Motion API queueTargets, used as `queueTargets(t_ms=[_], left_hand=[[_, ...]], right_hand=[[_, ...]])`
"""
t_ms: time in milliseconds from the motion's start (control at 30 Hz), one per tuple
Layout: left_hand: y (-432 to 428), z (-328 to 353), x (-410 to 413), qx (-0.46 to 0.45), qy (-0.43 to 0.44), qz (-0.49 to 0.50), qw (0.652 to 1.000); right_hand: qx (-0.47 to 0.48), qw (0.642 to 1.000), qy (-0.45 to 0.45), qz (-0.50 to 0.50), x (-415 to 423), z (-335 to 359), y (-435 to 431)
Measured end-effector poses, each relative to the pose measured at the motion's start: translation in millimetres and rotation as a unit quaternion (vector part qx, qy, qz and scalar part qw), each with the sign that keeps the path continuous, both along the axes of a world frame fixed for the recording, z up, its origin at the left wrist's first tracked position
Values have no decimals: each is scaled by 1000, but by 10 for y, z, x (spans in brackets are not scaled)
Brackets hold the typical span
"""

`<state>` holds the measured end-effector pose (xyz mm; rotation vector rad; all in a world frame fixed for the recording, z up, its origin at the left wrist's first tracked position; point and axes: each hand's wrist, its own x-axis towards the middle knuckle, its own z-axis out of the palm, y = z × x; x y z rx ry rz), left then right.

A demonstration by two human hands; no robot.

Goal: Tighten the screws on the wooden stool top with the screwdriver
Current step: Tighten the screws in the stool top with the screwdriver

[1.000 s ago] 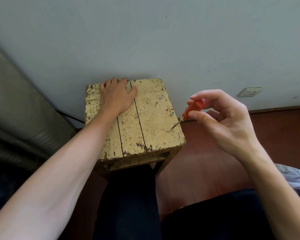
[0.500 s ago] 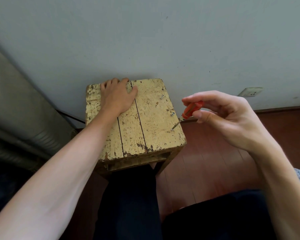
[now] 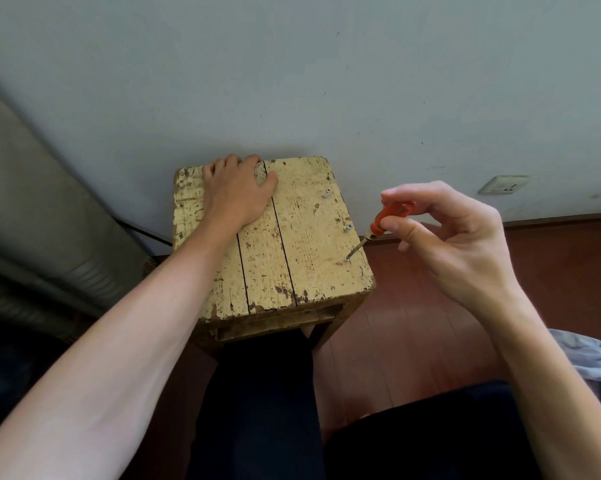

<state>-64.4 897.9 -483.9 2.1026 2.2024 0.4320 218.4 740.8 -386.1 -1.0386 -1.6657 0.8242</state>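
A wooden stool (image 3: 302,258) with a worn, pale yellow plank top stands against the wall. My left hand (image 3: 235,190) lies flat on its far left part, pressing down. My right hand (image 3: 444,237) pinches the orange handle of a small screwdriver (image 3: 382,221) between thumb and fingers. The metal shaft slants down to the left, and its tip sits on a screw (image 3: 346,258) near the top's right edge. Two more screws, one (image 3: 347,229) in the middle and one (image 3: 326,194) farther back, stick up along the same edge.
A grey wall stands right behind the stool, with a white socket (image 3: 503,184) low at the right. The floor (image 3: 413,327) is reddish wood. My dark-trousered legs (image 3: 257,410) flank the stool. A grey pipe-like form (image 3: 49,237) runs along the left, and light cloth (image 3: 590,358) lies at the right.
My right hand's fingers have shifted around the orange handle, rolling it, while the tip stays on the same screw. My left hand has not moved.
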Motion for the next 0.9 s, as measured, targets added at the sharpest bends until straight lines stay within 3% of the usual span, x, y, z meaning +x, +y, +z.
queueTargets(t_ms=[200,433,733,900], left_hand=[[2,-6,1,3,-3,0,1000],[6,-11,7,1,-1,3,1000],[-4,2,11,3,-3,2,1000],[0,6,16,2,2,1,1000]], right_hand=[[-15,996,-68,53,158,40,8],[3,998,-38,52,112,17,31],[12,997,-50,-50,10,-85,26],[39,995,-81,39,119,20,14]])
